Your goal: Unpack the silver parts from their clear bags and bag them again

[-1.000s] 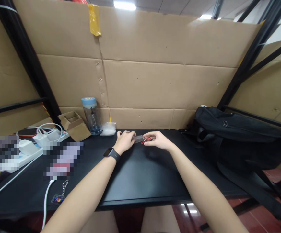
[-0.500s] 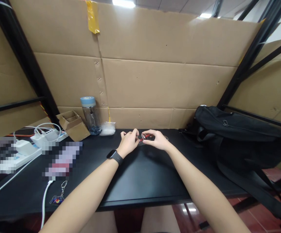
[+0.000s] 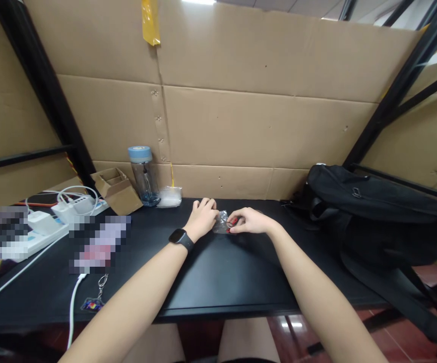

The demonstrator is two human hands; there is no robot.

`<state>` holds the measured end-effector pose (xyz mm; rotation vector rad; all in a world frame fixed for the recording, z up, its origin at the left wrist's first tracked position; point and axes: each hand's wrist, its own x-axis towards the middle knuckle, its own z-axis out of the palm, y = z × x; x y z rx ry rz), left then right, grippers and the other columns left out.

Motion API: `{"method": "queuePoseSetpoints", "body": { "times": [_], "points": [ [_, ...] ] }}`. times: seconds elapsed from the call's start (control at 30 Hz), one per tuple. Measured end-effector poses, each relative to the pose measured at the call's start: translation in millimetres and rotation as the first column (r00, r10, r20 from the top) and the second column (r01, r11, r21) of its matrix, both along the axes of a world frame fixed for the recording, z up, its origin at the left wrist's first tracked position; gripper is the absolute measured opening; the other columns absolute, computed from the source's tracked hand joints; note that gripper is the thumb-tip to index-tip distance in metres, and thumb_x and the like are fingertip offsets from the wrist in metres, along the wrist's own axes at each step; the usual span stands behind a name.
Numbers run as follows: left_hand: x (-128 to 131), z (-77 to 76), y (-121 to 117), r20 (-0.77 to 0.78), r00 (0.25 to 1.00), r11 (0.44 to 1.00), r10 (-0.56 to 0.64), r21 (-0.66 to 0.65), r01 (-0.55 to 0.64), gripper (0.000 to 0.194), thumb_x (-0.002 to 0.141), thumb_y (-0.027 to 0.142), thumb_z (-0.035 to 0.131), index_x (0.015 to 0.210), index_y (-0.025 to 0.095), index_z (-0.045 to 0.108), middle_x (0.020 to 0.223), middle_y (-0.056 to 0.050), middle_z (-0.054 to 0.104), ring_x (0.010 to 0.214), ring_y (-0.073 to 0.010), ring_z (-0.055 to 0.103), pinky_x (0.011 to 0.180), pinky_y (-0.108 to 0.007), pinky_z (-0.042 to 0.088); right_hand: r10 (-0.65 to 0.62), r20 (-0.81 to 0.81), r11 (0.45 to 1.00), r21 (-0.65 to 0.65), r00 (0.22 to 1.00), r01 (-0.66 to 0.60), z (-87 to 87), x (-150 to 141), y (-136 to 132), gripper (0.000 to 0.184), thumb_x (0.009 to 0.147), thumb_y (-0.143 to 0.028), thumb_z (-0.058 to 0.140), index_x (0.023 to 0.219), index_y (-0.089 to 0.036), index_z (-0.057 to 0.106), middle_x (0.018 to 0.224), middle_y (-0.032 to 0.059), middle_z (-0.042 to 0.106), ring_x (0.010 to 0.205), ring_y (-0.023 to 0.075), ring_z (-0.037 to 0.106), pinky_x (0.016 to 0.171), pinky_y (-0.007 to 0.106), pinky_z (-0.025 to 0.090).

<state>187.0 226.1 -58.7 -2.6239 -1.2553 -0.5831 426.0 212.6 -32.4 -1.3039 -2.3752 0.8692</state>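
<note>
Both my hands meet at the far middle of the black desk [image 3: 218, 272]. My left hand [image 3: 202, 218], with a black smartwatch [image 3: 181, 238] on its wrist, is curled with its fingers closed on a small clear plastic bag [image 3: 222, 222]. My right hand [image 3: 249, 221] pinches the other side of that bag, where a small red piece [image 3: 233, 222] shows between the fingertips. What the red piece is I cannot make out.
A black backpack [image 3: 373, 212] fills the desk's right side. At the back left stand a clear bottle with a blue lid [image 3: 143, 175], a small open cardboard box [image 3: 116, 189] and a clear packet [image 3: 170, 196]. White chargers and cables [image 3: 70, 206] and a keychain [image 3: 93, 302] lie left.
My hands have stayed together at the back of the desk. The flat clear piece held between them a second ago now looks crumpled, and both hands have closed in on it.
</note>
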Motion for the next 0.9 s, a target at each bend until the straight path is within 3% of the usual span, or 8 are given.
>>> {"method": "queuePoseSetpoints", "body": {
  "times": [0.1,0.2,0.3,0.47,0.7,0.9],
  "points": [
    [-1.6,1.8,1.0,-0.031,0.989,0.977,-0.145,-0.164,0.138,0.018,0.092,0.026,0.059,0.097,0.029,0.075,0.106,-0.005,0.069,0.107,-0.0239,0.059,0.09,-0.043,0.03,-0.004,0.07,1.0,0.017,0.998,0.003,4.2,2.0,-1.0,0.047,0.065,-0.049,0.086,0.1,-0.019,0.076,0.086,0.0034,0.076,0.078,0.0187,0.071,0.071,0.025,0.051],
    [-2.2,1.6,0.4,-0.005,0.986,0.955,-0.169,-0.249,0.163,0.025,0.09,0.045,0.063,0.105,0.03,0.075,0.104,-0.004,0.07,0.097,-0.0238,0.063,0.092,-0.044,0.03,-0.02,0.143,0.999,0.038,0.99,0.015,8.6,5.1,-3.5,0.044,0.059,-0.048,0.088,0.092,-0.02,0.077,0.078,0.0016,0.075,0.072,0.0178,0.069,0.066,0.024,0.048],
    [-1.3,0.3,-1.2,0.015,0.985,0.947,-0.172,-0.273,0.169,0.039,0.083,0.057,0.067,0.111,0.031,0.074,0.112,-0.007,0.07,0.103,-0.0281,0.064,0.095,-0.046,0.031,-0.037,0.19,0.997,0.07,0.981,0.024,12.5,7.3,-7.5,0.037,0.058,-0.048,0.088,0.083,-0.022,0.078,0.074,0.0005,0.075,0.067,0.0177,0.068,0.061,0.025,0.046],
    [1.8,-1.6,-4.4,0.003,0.987,0.943,-0.158,-0.295,0.152,0.047,0.081,0.061,0.066,0.119,0.035,0.072,0.13,-0.009,0.066,0.118,-0.0345,0.059,0.098,-0.051,0.031,-0.056,0.204,0.989,0.146,0.977,0.026,15.1,1.5,-13.3,0.027,0.057,-0.042,0.09,0.073,-0.023,0.078,0.067,-0.0004,0.073,0.063,0.0178,0.066,0.057,0.025,0.043],
    [3.0,-2.6,-7.1,-0.043,0.985,0.944,-0.166,-0.295,0.146,0.051,0.08,0.063,0.065,0.122,0.035,0.07,0.135,-0.01,0.063,0.119,-0.0374,0.056,0.099,-0.056,0.034,-0.065,0.075,0.963,0.268,0.995,0.043,-5.0,-17.6,-5.8,0.028,0.063,-0.041,0.089,0.077,-0.02,0.078,0.066,0.0003,0.07,0.063,0.0167,0.065,0.062,0.026,0.046],
    [2.5,-1.0,-6.7,-0.053,0.987,0.934,-0.153,-0.333,0.127,0.051,0.08,0.064,0.064,0.119,0.031,0.069,0.139,-0.01,0.06,0.124,-0.0377,0.051,0.101,-0.057,0.034,0.005,-0.021,0.984,0.18,1.0,-0.001,-17.2,-18.0,1.8,0.018,0.071,-0.025,0.084,0.086,-0.019,0.075,0.073,-0.0005,0.071,0.068,0.015,0.066,0.066,0.024,0.047]
  ]
}}
